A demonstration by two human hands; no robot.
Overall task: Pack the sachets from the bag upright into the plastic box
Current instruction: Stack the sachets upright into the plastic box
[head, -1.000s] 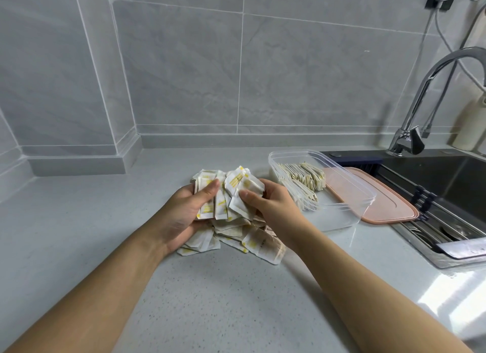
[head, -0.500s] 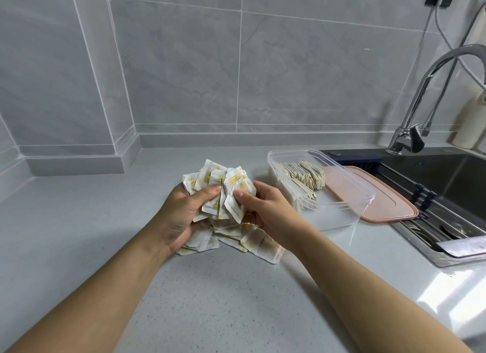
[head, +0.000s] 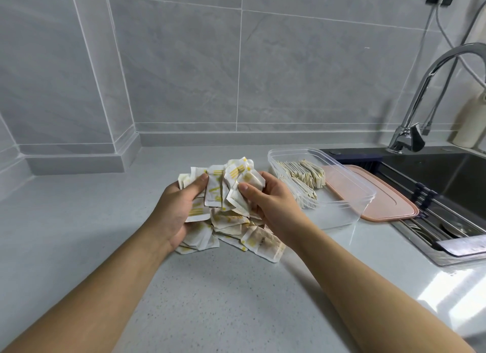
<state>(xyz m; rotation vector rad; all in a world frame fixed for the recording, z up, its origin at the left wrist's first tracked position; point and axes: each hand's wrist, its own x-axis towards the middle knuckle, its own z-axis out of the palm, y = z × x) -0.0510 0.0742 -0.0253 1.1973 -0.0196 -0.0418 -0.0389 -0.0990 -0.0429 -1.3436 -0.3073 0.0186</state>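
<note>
My left hand [head: 175,208] and right hand [head: 268,204] clutch the sachets [head: 228,184]; light, floppy, slippery, so I'd squeeze their flat sides.

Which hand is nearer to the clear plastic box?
The right hand. It grips the bunch of sachets just left of the plastic box, almost at its wall. The left hand grips the same bunch from the far side, farther from the box.
</note>
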